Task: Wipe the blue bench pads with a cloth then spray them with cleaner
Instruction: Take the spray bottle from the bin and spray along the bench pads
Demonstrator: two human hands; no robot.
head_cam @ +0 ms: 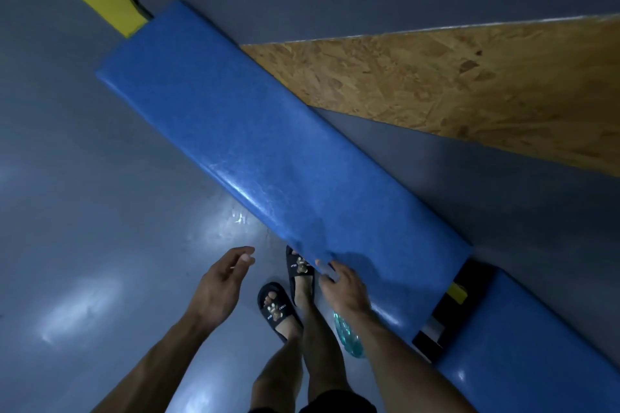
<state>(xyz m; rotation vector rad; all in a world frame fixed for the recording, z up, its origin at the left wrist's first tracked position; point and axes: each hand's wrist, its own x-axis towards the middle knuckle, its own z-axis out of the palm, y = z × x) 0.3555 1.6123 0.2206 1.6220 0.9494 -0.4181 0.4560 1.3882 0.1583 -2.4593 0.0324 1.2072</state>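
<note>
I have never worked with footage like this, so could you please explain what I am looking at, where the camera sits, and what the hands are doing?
There is no machine here: a person wears one wide-angle camera on the head, looking down at their own arms and sandalled feet. A long blue bench pad runs diagonally across the grey floor, with a second blue pad beyond a gap at the lower right. A chipboard sheet lies behind. The left hand hangs open and holds nothing. The right hand touches the pad's near edge; whether it holds a cloth cannot be told. A clear plastic bottle shows under that forearm.
</note>
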